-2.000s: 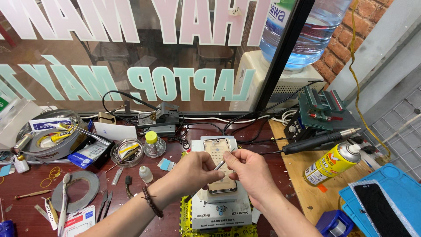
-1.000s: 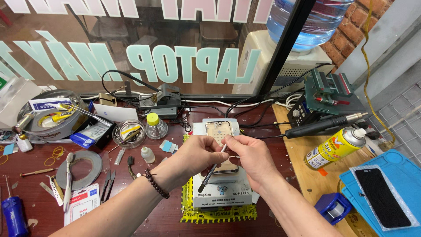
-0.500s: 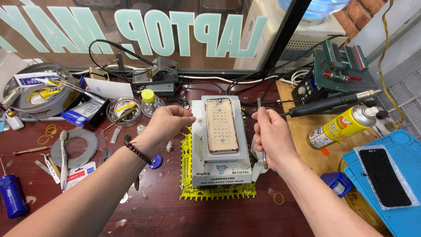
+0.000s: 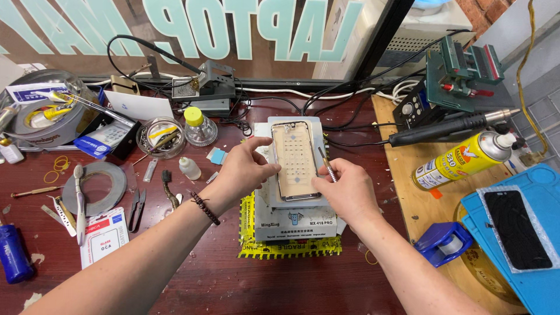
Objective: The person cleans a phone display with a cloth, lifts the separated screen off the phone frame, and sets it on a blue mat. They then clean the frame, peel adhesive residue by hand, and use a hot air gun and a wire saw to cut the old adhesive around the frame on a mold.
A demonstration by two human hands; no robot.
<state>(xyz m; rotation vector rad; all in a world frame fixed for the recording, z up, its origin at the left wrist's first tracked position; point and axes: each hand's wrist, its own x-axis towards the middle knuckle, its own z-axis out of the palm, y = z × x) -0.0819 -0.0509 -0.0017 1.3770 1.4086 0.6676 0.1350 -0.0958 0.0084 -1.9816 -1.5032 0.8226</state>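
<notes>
A phone frame (image 4: pixel 296 160) with a pale tan inner face lies flat on a grey heating-plate machine (image 4: pixel 297 219) in the middle of the bench. My left hand (image 4: pixel 245 169) rests at the frame's left edge, thumb and fingers touching it. My right hand (image 4: pixel 344 189) sits by the frame's right edge and grips a thin metal tool (image 4: pixel 326 163), its tip pointing up and left beside the frame. The machine stands on a yellow mat (image 4: pixel 289 248).
Left: roll of tape (image 4: pixel 93 186), tweezers (image 4: pixel 137 210), small bottles (image 4: pixel 189 168), glass dish (image 4: pixel 160 137), blue screwdriver (image 4: pixel 13 254). Right: yellow spray can (image 4: pixel 466 160), hot-air handle (image 4: pixel 449 127), green clamp (image 4: pixel 464 70), blue mat (image 4: pixel 528 233) bearing a dark phone screen (image 4: pixel 516 227), blue tape dispenser (image 4: pixel 446 242).
Both hands lifted off the phone frame and spread to its sides, then came back in. The left now touches the frame's left edge; the right still holds the tool.
</notes>
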